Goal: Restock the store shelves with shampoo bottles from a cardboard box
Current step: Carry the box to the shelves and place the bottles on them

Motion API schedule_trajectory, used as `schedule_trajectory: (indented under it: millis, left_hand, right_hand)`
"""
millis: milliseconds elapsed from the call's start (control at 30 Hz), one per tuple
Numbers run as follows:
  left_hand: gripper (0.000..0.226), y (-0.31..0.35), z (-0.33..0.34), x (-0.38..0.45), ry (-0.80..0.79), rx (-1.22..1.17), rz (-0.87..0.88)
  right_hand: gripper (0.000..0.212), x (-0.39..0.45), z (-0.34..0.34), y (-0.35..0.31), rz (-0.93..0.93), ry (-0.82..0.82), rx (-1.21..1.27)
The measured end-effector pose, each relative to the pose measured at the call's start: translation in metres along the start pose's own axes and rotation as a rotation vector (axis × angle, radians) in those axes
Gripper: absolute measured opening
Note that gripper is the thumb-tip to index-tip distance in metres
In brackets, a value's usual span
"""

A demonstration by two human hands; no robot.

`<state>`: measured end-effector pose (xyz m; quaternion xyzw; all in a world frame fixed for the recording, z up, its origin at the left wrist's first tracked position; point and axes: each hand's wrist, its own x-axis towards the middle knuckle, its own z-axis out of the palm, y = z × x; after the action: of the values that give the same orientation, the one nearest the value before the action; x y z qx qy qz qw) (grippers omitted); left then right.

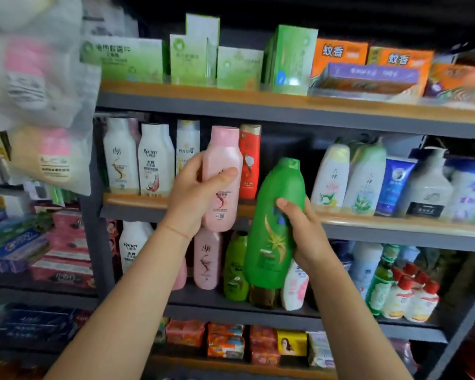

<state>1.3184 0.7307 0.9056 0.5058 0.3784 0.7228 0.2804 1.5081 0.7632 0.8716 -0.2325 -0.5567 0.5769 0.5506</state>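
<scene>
Head view: left hand [195, 193] grips pink bottle [223, 171]; right hand [299, 231] grips green bottle [274, 231].

Both bare forearms reach up and forward from the bottom of the view. The left hand [195, 196] is raised higher, its fingers and thumb curled around a pink bottle [223, 176]. The right hand [299, 229] is lower and grips a tilted green bottle [274, 229] from its right side.

Two bare forearms, sleeveless, a thin red string [176, 232] round the left wrist
</scene>
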Motion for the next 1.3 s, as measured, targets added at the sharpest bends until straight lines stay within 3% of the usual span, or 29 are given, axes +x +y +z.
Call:
schedule_trajectory:
  millis: [133, 233, 433, 833, 1033, 1300]
  left_hand:
    - [0.052, 0.012, 0.021, 0.027, -0.133, -0.021, 0.102]
    - [0.063, 0.013, 0.031, 0.044, -0.190, 0.050, 0.149]
    - [0.062, -0.004, 0.042, 0.054, -0.191, 0.286, 0.152]
    - [0.055, -0.031, 0.054, 0.062, -0.134, 0.195, 0.072]
    - [0.071, -0.045, 0.056, 0.067, -0.086, 0.379, 0.044]
    - [0.054, -0.047, 0.070, 0.077, -0.080, 0.502, 0.052]
  right_hand:
    - [0.035, 0.011, 0.001, -0.029, -0.074, -0.009, 0.002]
    - [0.023, 0.018, 0.000, -0.038, -0.094, 0.001, 0.018]
    - [0.020, 0.027, -0.008, -0.034, -0.113, 0.048, -0.039]
    - [0.022, 0.043, -0.010, -0.024, -0.136, 0.088, -0.119]
    - [0.023, 0.044, -0.013, -0.013, -0.112, 0.128, -0.163]
    - [0.023, 0.045, -0.015, -0.009, -0.096, 0.163, -0.152]
